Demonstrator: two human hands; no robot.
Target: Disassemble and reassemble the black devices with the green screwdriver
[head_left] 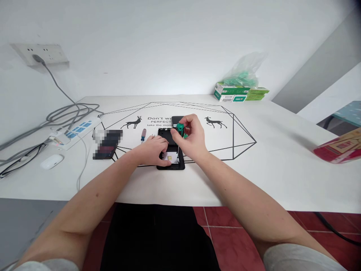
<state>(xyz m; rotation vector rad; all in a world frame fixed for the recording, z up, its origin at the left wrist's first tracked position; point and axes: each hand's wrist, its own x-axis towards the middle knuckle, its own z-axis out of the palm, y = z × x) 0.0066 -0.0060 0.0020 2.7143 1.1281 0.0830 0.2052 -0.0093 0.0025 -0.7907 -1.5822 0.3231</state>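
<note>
A black handheld device, like an opened phone [180,166], lies on the white table with its inside facing up. A pale area with a small gold patch shows in its lower half. Pressed on the device from its left side, my left hand [152,150] has its thumb low and its fingers higher up. My right hand [194,137] is closed around the green handle of a screwdriver [179,129]. The shaft points down at the device's right side; whether the tip sits in a screw is too small to tell. Behind my right hand lies another dark flat piece [177,119], partly hidden.
Left of the device lie a second screwdriver [143,134] and a dark, blurred-out phone-like object [108,145]. Farther left are a white earbud case [52,161], a power strip [80,131] and grey cables. Green boxes [237,92] stand at the back right, a red package [338,148] at the right edge.
</note>
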